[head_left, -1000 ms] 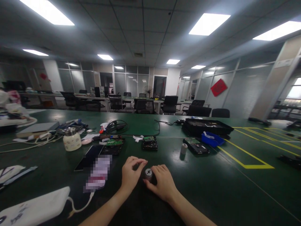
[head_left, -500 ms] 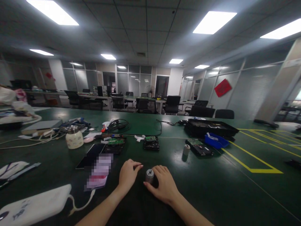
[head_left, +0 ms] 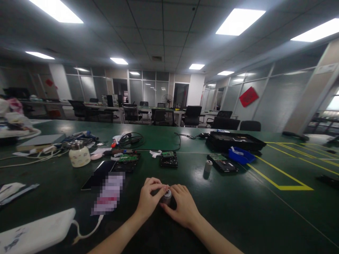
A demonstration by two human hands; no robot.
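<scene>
A small grey metal cylinder [head_left: 166, 198] with dark holes in its top stands upright on the green table [head_left: 212, 211]. My right hand [head_left: 182, 206] curls round its right side, thumb at the front, holding it. My left hand [head_left: 150, 197] is pinched over the cylinder's top, thumb and fingertips together at its edge. Whatever those fingertips hold, if anything, is too small to make out. A similar cylinder [head_left: 208, 166] stands farther off to the right. Beyond my hands lies a black device with a green circuit board [head_left: 168, 159].
Left are a phone [head_left: 109, 194] with a blurred screen, a dark tablet [head_left: 97, 175], a white power bank [head_left: 39, 231] and a cream jar [head_left: 79, 156]. Right are a black drive-like device [head_left: 224, 164], a blue tray [head_left: 241, 156], a black tray [head_left: 235, 143] and yellow tape [head_left: 291, 188].
My left hand has moved right, from beside the cylinder to its top, and its fingertips now meet there. My right hand stays round the cylinder. The view has shifted slightly.
</scene>
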